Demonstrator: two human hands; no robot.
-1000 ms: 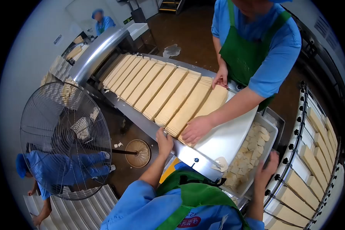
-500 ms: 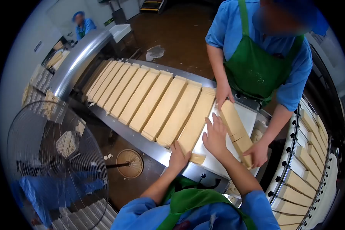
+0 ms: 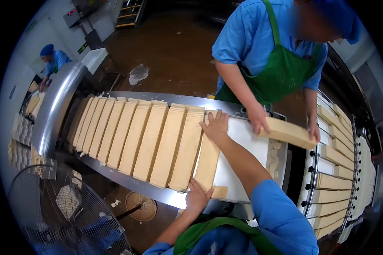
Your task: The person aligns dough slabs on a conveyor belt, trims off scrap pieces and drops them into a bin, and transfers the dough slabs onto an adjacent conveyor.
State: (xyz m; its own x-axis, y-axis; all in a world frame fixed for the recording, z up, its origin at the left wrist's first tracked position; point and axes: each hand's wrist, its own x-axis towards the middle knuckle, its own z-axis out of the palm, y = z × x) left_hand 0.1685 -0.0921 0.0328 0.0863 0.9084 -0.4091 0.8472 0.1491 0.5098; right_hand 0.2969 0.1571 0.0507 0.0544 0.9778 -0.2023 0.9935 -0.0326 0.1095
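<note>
A long pale-yellow layered slab [image 3: 207, 163] lies at the right end of a row on the white belt [image 3: 238, 165]. My left hand [image 3: 197, 196] is around its near end, thumb and fingers at either side. At its far end rests my right hand [image 3: 217, 126], palm down with the fingers spread. A small flat yellow piece [image 3: 219, 192] sits beside my left thumb. Several similar slabs [image 3: 155, 140] stretch away to the left. Across the belt, a co-worker's hands [image 3: 257, 117] hold another slab [image 3: 287, 133] by both ends, off the belt.
A metal hood [image 3: 66, 106] spans the line's left end. At lower left stands a wire fan [image 3: 68, 212] with a round base. On the right, a rack conveyor [image 3: 310, 187] with black knobs carries more slabs [image 3: 334, 182]. Another person [image 3: 55, 59] is at back left.
The co-worker has lifted a slab off the belt and swung it right toward the rack. My right hand has moved from the bare belt onto the last slab's far end. The view has shifted.
</note>
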